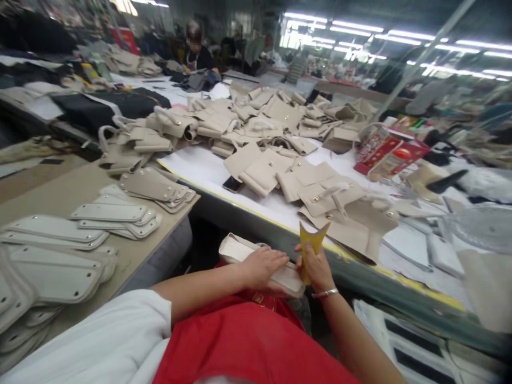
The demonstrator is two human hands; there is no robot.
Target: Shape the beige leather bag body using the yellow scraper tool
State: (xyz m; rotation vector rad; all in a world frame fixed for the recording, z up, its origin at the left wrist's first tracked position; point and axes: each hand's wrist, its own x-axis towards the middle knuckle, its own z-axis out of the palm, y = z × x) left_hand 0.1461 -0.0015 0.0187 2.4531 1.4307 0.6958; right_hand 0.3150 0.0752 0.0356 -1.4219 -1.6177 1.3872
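Observation:
My left hand [264,268] lies across a small pale beige leather bag [236,248] held at my lap. Its fingers stretch over the top, and what looks like the thumb shows along the near side. In my right hand [316,271] is a flat yellow template [312,237] with a curved notch at its upper end, gripped upright. The template's lower part meets the right end of the bag. A red apron [248,341] spreads beneath both hands.
Many beige bags [260,170] are heaped on the white-covered table [200,168]. Stacks of pale leather straps [60,261] lie on a board at left. A red box [390,152] and a clear plastic lid [484,229] are at right. A person [198,56] is at the back.

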